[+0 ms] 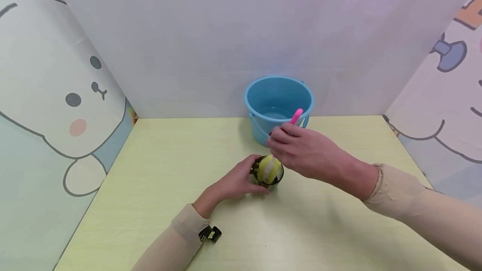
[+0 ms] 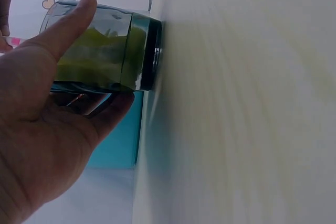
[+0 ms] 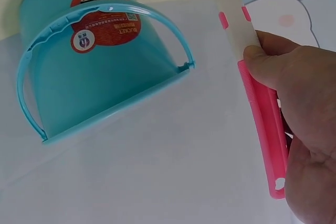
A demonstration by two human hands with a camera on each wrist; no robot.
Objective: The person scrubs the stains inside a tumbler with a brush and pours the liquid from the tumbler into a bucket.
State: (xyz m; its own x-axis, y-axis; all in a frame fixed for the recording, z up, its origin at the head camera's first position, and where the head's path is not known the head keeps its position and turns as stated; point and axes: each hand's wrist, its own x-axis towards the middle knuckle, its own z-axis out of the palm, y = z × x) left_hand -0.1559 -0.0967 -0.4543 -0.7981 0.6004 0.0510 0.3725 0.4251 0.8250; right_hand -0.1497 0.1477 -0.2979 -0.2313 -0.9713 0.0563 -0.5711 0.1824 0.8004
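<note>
My left hand [image 1: 235,183] holds a dark-tinted drinking glass [image 2: 144,51], thumb along one side and fingers round the other. The glass stands upright, its base right at the tabletop. Inside it sits the yellow sponge head [image 1: 266,170] of a cup brush, with a whitish strip across the sponge. Above the glass, my right hand [image 1: 308,149] grips the brush by its long handle [image 3: 265,124], pink with a white neck. The thumb presses near where the pink and white parts meet. The handle slants upward, its pink end rising past my knuckles in the head view.
Behind the glass stands a light blue bucket [image 1: 276,85], near the back wall, its handle [image 3: 142,8] hanging down and a red label [image 3: 107,24] on its side. The table [image 1: 162,158] is pale yellow-green. Printed sheets with cartoon figures line both sides.
</note>
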